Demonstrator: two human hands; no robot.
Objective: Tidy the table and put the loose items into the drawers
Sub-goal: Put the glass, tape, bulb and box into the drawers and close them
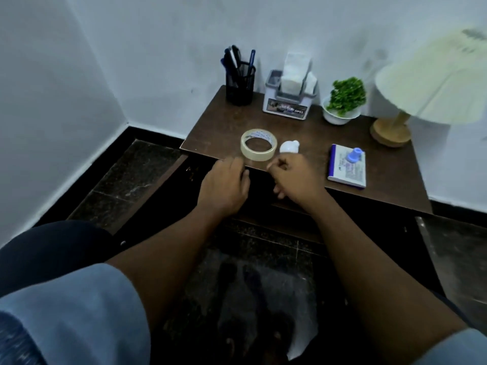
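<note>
On the brown table [226, 122], a roll of clear tape [258, 144] lies flat near the front edge. A small white bottle [289, 146] lies just right of it. Farther right, a blue-and-white pad [347, 173] carries a small blue cap-shaped piece [355, 154]. My left hand [224, 185] reaches to the front edge just below the tape, fingers fairly straight and touching the edge. My right hand [296, 180] hovers at the edge below the white bottle with its fingers curled. Nothing shows in it. The space under the tabletop is dark, and the drawers are hard to make out.
Along the back stand a black mesh pen holder [240, 85], a tissue box [288, 97], a potted green plant [342, 104] and a lamp with a wooden base [391, 130]. White walls close the corner. Dark tiled floor [126, 185] lies to the left.
</note>
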